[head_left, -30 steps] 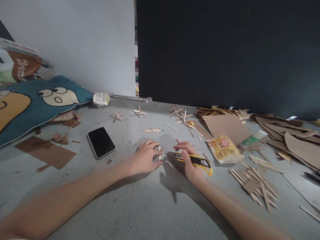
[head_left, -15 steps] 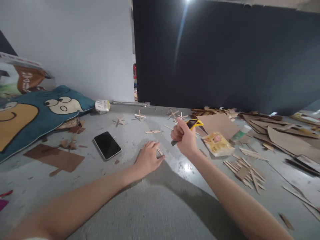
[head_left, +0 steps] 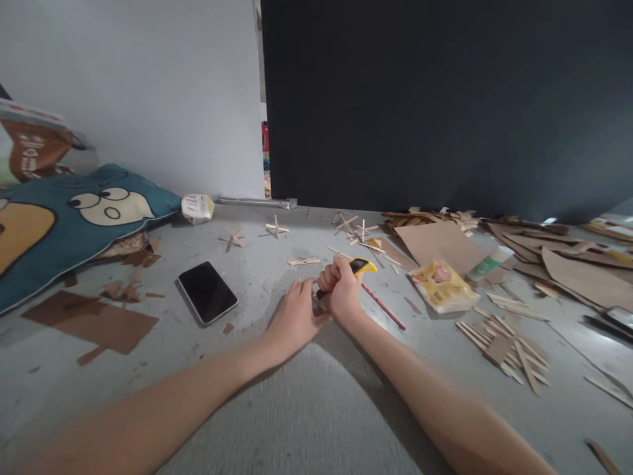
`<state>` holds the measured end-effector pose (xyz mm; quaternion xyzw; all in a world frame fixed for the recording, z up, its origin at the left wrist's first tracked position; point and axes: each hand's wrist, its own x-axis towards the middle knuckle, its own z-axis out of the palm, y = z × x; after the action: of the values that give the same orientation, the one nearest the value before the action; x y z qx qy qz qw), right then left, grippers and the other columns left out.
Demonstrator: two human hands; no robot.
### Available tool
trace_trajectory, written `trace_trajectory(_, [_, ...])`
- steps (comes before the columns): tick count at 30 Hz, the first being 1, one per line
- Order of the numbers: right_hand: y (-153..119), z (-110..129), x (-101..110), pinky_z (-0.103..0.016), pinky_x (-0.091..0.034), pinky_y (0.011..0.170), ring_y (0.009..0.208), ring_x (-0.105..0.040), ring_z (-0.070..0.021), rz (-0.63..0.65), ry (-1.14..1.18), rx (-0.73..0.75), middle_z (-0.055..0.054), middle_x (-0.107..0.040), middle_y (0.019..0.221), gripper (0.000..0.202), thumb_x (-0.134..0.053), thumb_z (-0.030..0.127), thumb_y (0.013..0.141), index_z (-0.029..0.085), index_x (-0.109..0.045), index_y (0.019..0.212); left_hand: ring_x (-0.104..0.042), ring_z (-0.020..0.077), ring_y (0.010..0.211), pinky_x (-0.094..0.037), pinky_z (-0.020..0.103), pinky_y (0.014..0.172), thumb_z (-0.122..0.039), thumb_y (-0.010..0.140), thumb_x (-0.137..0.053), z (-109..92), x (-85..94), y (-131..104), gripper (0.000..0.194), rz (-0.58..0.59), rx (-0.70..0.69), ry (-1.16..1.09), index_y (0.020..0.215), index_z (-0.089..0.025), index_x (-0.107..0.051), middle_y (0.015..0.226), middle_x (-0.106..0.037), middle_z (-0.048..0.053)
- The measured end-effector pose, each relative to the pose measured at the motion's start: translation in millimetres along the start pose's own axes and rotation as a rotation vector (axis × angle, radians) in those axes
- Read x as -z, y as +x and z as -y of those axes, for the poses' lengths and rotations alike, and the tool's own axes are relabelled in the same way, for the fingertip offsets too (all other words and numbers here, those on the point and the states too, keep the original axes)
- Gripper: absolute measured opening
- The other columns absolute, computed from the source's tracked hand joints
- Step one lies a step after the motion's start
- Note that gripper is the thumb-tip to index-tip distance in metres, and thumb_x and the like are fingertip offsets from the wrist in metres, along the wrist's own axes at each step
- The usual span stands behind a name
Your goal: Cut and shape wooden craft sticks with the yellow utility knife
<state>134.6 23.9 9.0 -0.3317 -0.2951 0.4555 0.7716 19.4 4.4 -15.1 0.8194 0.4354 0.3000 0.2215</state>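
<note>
My right hand (head_left: 343, 293) is closed in a fist around a yellow and black utility knife (head_left: 363, 266). The knife's yellow end sticks out at the upper right, and its front end points down-left towards my other hand. On the tabletop, my left hand (head_left: 297, 315) pins a short wooden craft stick (head_left: 320, 304) between thumb and fingers; most of the stick is hidden. Both hands are close together, with the knife's front near the stick. A red pencil (head_left: 383, 307) lies right of my right wrist. Beyond my left hand rests another craft stick (head_left: 304, 262).
A black phone (head_left: 208, 292) lies on the left, near brown cardboard (head_left: 93, 320) and a blue cushion (head_left: 113, 204). Small crossed-stick pieces (head_left: 277, 227) stand farther back. Rightward are a yellow packet (head_left: 442, 285), a glue stick (head_left: 489, 264), a craft-stick pile (head_left: 504, 349) and cardboard sheets (head_left: 438, 244).
My right hand has come down and left with the knife, from above the table to beside my left hand. The red pencil is now uncovered. My left hand stays in place on the stick.
</note>
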Motion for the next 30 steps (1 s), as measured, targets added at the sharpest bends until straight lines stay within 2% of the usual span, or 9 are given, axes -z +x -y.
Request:
trace_trajectory(8, [-4.9, -2.5, -0.3, -0.022, -0.020, 0.035, 0.036, -0.014, -0.0043, -0.031, -0.002, -0.011, 0.014, -0.021, 0.040, 0.061, -0.074, 0.042, 0.077, 0.027, -0.018, 0.059, -0.064, 0.0308, 0.106, -0.055, 0.046, 0.092, -0.018, 0.078, -0.080, 0.8, 0.2, -0.7, 0.052, 0.024, 0.027, 0.001, 0.123, -0.020, -0.052, 0.109, -0.063, 0.010])
trace_trajectory(16, [-8.5, -0.9, -1.6, -0.021, -0.020, 0.036, 0.037, -0.015, -0.0040, -0.029, -0.029, 0.004, 0.013, -0.022, 0.040, 0.063, -0.077, 0.046, 0.072, 0.026, -0.020, 0.054, -0.063, 0.0312, 0.109, -0.055, 0.047, 0.093, -0.016, 0.079, -0.077, -0.7, 1.4, -0.1, 0.045, 0.026, -0.014, 0.000, 0.118, -0.020, -0.054, 0.109, -0.064, 0.010])
trace_trajectory(23, [-9.3, 0.2, -1.3, -0.021, -0.020, 0.037, 0.038, -0.014, -0.0045, -0.015, -0.045, 0.025, 0.013, -0.021, 0.041, 0.061, -0.075, 0.046, 0.074, 0.027, -0.020, 0.054, -0.064, 0.0334, 0.114, -0.055, 0.050, 0.095, -0.019, 0.077, -0.080, 4.5, -1.4, -0.6, 0.055, 0.011, -0.016, -0.014, 0.125, -0.020, -0.053, 0.114, -0.066, 0.012])
trace_trajectory(30, [-8.8, -1.4, -0.2, -0.021, -0.020, 0.037, 0.037, -0.015, -0.0037, -0.034, -0.027, 0.022, 0.013, -0.022, 0.041, 0.061, -0.076, 0.043, 0.073, 0.026, -0.021, 0.053, -0.063, 0.0336, 0.113, -0.055, 0.049, 0.093, -0.019, 0.079, -0.077, 1.4, 0.1, -0.5, 0.045, 0.028, -0.024, 0.014, 0.118, -0.018, -0.054, 0.111, -0.066, 0.012])
